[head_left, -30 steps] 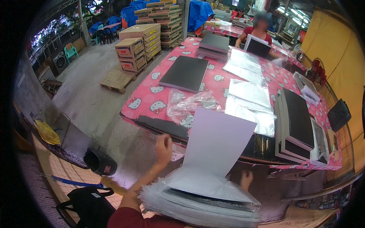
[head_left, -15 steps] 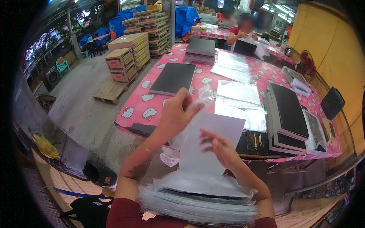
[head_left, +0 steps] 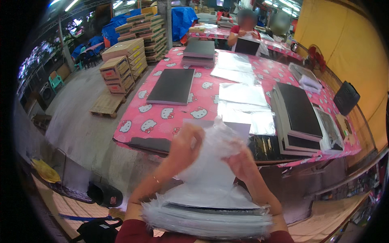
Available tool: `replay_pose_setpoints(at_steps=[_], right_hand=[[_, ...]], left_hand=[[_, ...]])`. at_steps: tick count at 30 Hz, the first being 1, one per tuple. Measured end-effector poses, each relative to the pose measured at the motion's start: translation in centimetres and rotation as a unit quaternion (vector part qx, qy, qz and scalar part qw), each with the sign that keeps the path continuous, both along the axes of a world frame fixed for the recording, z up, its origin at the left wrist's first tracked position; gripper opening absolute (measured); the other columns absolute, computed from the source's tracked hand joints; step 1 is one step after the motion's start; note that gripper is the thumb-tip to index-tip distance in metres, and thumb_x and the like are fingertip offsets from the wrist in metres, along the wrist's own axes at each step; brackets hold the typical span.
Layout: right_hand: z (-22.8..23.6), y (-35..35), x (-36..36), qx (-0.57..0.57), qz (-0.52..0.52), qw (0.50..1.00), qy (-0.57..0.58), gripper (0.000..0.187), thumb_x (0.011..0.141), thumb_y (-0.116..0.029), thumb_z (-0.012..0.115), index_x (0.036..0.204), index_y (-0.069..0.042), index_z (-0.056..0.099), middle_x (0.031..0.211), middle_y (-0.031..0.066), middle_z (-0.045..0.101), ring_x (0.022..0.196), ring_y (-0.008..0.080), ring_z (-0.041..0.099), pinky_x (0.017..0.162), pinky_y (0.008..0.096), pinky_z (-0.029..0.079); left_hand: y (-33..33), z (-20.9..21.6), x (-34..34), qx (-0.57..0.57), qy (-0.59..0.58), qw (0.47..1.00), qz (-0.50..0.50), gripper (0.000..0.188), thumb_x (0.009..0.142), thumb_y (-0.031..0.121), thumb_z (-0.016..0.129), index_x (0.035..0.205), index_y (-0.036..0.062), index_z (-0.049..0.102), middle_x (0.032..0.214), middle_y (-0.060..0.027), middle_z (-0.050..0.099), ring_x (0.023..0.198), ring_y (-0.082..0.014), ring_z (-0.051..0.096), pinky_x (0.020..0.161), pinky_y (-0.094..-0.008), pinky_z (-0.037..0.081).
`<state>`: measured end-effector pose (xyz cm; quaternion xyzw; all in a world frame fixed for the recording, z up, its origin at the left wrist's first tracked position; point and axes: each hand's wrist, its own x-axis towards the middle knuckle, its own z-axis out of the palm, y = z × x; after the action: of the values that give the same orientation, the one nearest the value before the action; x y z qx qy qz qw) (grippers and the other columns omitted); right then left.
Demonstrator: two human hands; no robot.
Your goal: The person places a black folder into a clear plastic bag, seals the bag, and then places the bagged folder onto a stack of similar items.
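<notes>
A clear plastic bag (head_left: 222, 139) stands crumpled at its upper end in front of me, around or over a white-faced sheet or pad (head_left: 206, 172); which of the two I cannot tell. My right hand (head_left: 241, 162) pinches the bag's right edge. Beside its left edge, my left hand (head_left: 185, 146) is curled, its fingers smeared by motion. Below, between my forearms, rests a thick stack of plastic-wrapped dark pads (head_left: 206, 220). The lower end of the white piece meets the top of this stack.
The pink patterned table (head_left: 133, 117) carries a black pad (head_left: 172, 86), a far pad stack (head_left: 198, 52), flat clear bags (head_left: 241, 95) and a tall black-covered stack (head_left: 298, 109). Boxes (head_left: 115, 75) stand on pallets at left. Across the table, a person (head_left: 245, 32) handles a black pad.
My left hand has come down toward the white piece. My right hand has moved up to the bag, which now bunches between both hands. The view has shifted slightly right.
</notes>
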<state>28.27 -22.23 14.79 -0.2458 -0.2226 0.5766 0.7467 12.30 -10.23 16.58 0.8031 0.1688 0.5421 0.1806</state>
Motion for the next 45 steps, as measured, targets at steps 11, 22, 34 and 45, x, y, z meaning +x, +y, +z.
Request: replay_pose_setpoints(at_steps=[11, 22, 34, 45], right_hand=[[7.4, -2.9, -0.9, 0.231, 0.106, 0.623, -0.739, 0.016, 0.083, -0.007, 0.061, 0.099, -0.007, 0.062, 0.093, 0.0116, 0.055, 0.088, 0.0277, 0.059, 0.077, 0.0341, 0.049], [0.8, -5.8, 11.3, 0.042, -0.047, 0.758, -0.649, 0.035, 0.087, -0.041, 0.058, 0.090, -0.007, 0.068, 0.101, 0.0125, 0.060, 0.087, 0.0282, 0.062, 0.080, 0.0442, 0.050], [0.9, -5.7, 7.6, -0.097, 0.092, 0.967, -0.218, 0.028, 0.093, -0.030, 0.055, 0.100, -0.004, 0.063, 0.087, 0.0054, 0.063, 0.080, 0.0143, 0.060, 0.076, 0.0301, 0.048], [-5.4, -4.5, 11.5, 0.054, 0.103, 0.992, -0.038, 0.022, 0.093, -0.027, 0.053, 0.095, -0.007, 0.061, 0.083, 0.0039, 0.059, 0.071, 0.0150, 0.058, 0.064, 0.0301, 0.049]], left_hand=[[-0.6, 0.1, 0.3, 0.096, 0.306, 0.932, -0.169, 0.039, 0.073, 0.012, 0.062, 0.111, 0.0039, 0.059, 0.111, -0.0156, 0.059, 0.101, -0.0275, 0.058, 0.096, -0.0453, 0.039], [0.7, 2.5, -6.2, -0.339, 0.121, 0.831, -0.425, 0.028, 0.084, 0.028, 0.061, 0.084, 0.0004, 0.065, 0.067, -0.0107, 0.059, 0.070, -0.0242, 0.061, 0.076, -0.0363, 0.048], [0.4, -3.0, -4.9, -0.536, 0.250, 0.683, -0.429, 0.032, 0.093, 0.037, 0.055, 0.085, 0.0068, 0.063, 0.067, -0.0045, 0.056, 0.060, -0.0155, 0.055, 0.051, -0.0237, 0.041], [0.7, -3.4, -5.2, -0.565, 0.133, 0.677, -0.453, 0.024, 0.090, 0.024, 0.060, 0.100, 0.0017, 0.062, 0.091, -0.0084, 0.065, 0.076, -0.0140, 0.061, 0.064, -0.0289, 0.050]])
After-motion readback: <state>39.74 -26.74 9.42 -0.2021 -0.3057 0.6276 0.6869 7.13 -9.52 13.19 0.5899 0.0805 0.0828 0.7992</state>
